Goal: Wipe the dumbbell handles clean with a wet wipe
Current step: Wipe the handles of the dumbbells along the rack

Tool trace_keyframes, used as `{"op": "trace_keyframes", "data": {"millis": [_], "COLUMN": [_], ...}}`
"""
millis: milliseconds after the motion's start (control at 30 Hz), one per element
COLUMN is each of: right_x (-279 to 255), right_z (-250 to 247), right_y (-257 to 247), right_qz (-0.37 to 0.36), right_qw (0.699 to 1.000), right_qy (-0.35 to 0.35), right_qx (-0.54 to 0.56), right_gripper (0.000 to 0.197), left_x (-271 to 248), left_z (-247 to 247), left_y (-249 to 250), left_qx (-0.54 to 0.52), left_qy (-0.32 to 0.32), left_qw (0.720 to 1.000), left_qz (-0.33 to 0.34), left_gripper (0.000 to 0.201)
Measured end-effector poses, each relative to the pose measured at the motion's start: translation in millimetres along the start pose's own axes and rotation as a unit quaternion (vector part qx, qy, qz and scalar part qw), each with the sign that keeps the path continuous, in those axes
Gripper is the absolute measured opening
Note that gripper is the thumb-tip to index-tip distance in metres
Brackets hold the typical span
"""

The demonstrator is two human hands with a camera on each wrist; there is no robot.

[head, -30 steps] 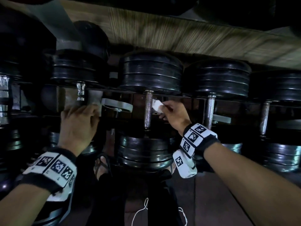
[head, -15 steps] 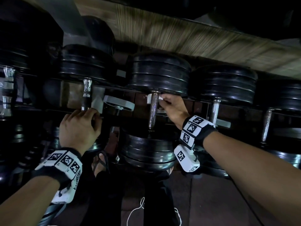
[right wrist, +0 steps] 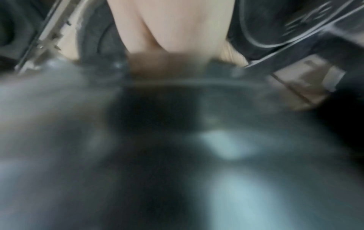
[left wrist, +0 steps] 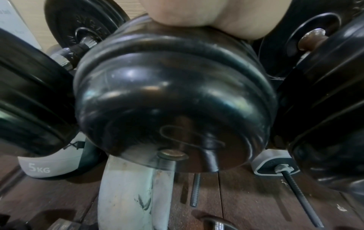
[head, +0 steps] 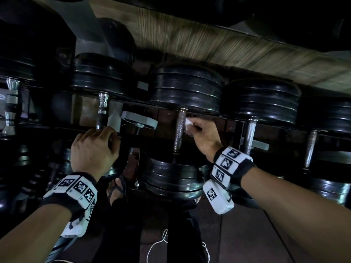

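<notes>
Right hand [head: 204, 132] has slid up since a second ago; its grip pinches the wet wipe [head: 188, 122] against the top of the centre dumbbell handle [head: 179, 130]. Handle axis runs toward/away, so stroke back down. Left hand [head: 93, 149] curls on neighbouring dumbbell.

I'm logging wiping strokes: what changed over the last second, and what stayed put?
The right hand, pinching the wet wipe, slid it up the knurled handle from about mid-height to near the top, by the upper weight. The left hand stayed curled on the neighbouring dumbbell; the dumbbells did not move.
</notes>
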State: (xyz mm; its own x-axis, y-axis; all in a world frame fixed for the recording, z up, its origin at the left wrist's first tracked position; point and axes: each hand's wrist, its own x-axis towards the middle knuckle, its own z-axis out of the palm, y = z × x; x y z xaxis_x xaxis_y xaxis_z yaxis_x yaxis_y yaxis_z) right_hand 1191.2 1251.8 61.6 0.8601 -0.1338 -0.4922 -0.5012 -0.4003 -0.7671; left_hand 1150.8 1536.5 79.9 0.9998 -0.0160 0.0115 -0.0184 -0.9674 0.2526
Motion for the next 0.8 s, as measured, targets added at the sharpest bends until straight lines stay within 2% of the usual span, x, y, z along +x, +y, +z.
{"op": "trace_keyframes", "data": {"millis": [100,267,433,600,800], "right_x": [-9,18,-16,14,-16], "right_z": [-3,7,-2,8,-3], "right_y": [2,1,14,6,15], "right_qz": [0.006,-0.008,0.014,0.028,0.046], "right_qw": [1.000,1.000,0.999,1.000,0.998], "right_qy": [-0.015,0.012,-0.023,-0.005,-0.039], "right_qx": [-0.005,-0.025,-0.017,0.007,0.017], "right_gripper": [0.022,0.020,0.017,0.023,0.022], "left_x": [-1,0,-1,-1,0], "left_z": [0,1,-1,-2,-1], "left_y": [0,0,2,1,1], "left_qx": [0.000,0.005,0.007,0.004,0.003], "left_qy": [0.001,-0.004,-0.011,-0.015,-0.010], "left_qw": [1.000,1.000,1.000,1.000,1.000], "left_qz": [0.000,-0.005,-0.012,-0.015,-0.011], "left_gripper": [0.019,0.020,0.020,0.020,0.019]}}
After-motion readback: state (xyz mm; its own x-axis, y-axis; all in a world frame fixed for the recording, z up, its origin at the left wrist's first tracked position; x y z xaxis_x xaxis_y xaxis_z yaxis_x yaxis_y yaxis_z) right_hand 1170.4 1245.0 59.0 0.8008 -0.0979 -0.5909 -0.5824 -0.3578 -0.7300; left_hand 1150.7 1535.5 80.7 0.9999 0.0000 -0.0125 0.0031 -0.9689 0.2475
